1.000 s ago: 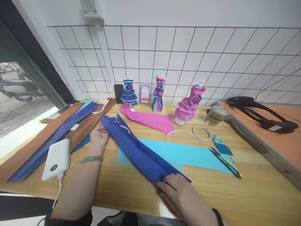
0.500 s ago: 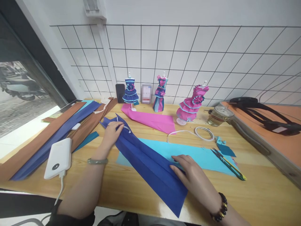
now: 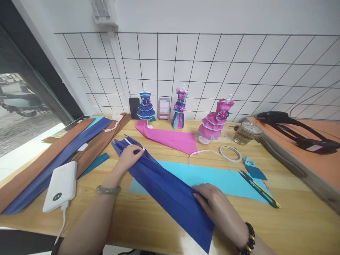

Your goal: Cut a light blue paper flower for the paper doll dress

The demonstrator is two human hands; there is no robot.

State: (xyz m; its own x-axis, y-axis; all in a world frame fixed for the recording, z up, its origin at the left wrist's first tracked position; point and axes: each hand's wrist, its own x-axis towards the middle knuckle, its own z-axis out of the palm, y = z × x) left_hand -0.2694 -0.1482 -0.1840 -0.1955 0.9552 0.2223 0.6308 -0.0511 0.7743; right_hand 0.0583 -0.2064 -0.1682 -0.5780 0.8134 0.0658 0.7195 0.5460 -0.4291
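A long dark-blue fabric strip (image 3: 162, 184) slants across the table's front, its near end flaring wide. My left hand (image 3: 130, 157) pinches it near the narrow far end, where short white tape pieces (image 3: 128, 141) show. Along the strip's right side, my right hand (image 3: 211, 200) grips the edge between thumb and fingers. Part of a light-blue fabric piece (image 3: 217, 177) lies flat beneath the strip. Behind my hands, a pink fabric piece (image 3: 170, 139) is spread out. A roll of white tape (image 3: 230, 153) rests to the right, its loose end trailing left.
Several brown and blue strips (image 3: 55, 159) and a white power bank (image 3: 60, 186) with a cable lie left. Three small mannequins in dresses (image 3: 145, 106) and two phones (image 3: 164, 108) stand by the wall. Thread snips (image 3: 260, 189), a glass cup (image 3: 247, 132) and a black headset (image 3: 294, 131) are right.
The view has shifted slightly. My left hand has moved a little along the blue fabric's far end, uncovering more of the white tape. My right hand stays at the fabric's right edge.
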